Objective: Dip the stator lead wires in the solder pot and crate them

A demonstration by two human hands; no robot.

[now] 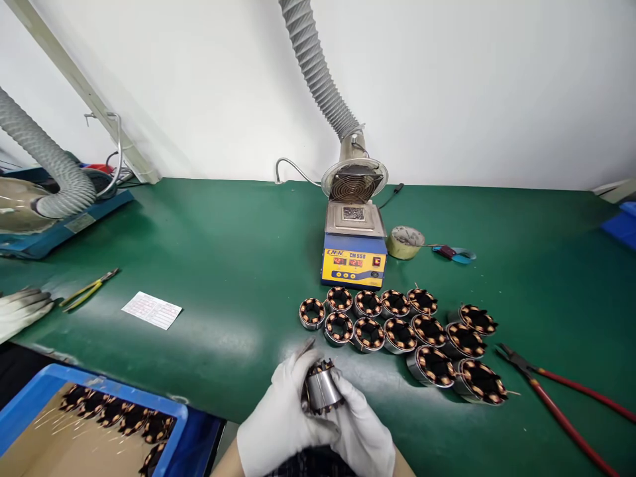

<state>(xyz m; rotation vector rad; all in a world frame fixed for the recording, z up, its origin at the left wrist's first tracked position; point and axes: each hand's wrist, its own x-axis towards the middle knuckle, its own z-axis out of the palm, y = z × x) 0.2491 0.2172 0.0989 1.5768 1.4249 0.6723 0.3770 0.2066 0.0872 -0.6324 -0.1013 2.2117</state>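
Observation:
Both of my hands wear white gloves and meet near the bench's front edge. My left hand (278,414) and my right hand (360,427) are closed together around one motor stator (322,387), a metal ring with copper windings, tilted on its side. A thin wire end sticks up from it by my left fingers. Just beyond my hands, several more stators (397,331) stand in rows on the green mat (223,265).
A yellow and blue solder pot (354,255) with a fume hose (318,73) stands behind the stators. Red-handled pliers (556,397) lie right. A tape roll (405,242), paper slip (152,309), yellow cutters (89,288), another person's gloved hand (20,311), and a blue bin of stators (94,424) lie around.

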